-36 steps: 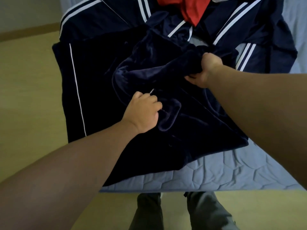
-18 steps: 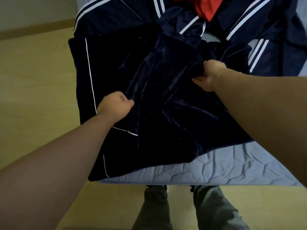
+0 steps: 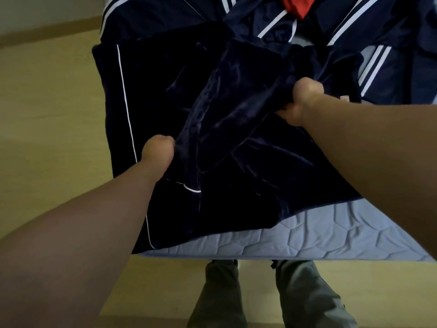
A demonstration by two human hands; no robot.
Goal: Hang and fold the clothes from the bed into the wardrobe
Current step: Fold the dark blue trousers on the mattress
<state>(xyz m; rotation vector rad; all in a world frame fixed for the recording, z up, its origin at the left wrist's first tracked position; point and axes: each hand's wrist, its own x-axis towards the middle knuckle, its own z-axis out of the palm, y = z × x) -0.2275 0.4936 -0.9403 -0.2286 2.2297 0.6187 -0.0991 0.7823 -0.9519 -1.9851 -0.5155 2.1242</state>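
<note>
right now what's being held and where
The navy velvet garment: left hand grips a bunched fold near its white piping, right hand a gathered fold farther away.

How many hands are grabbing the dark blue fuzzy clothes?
2. The left hand grips the velvet garment at its lower left, beside the white piping. The right hand grips a bunched fold higher up on the right. No other hands show.

A dark navy velvet garment (image 3: pixel 236 102) and heaped white-striped track clothes (image 3: pixel 390 31) behind it covered the grey-blue quilted mattress (image 3: pixel 319 233), leaving only its near edge bare.
</note>
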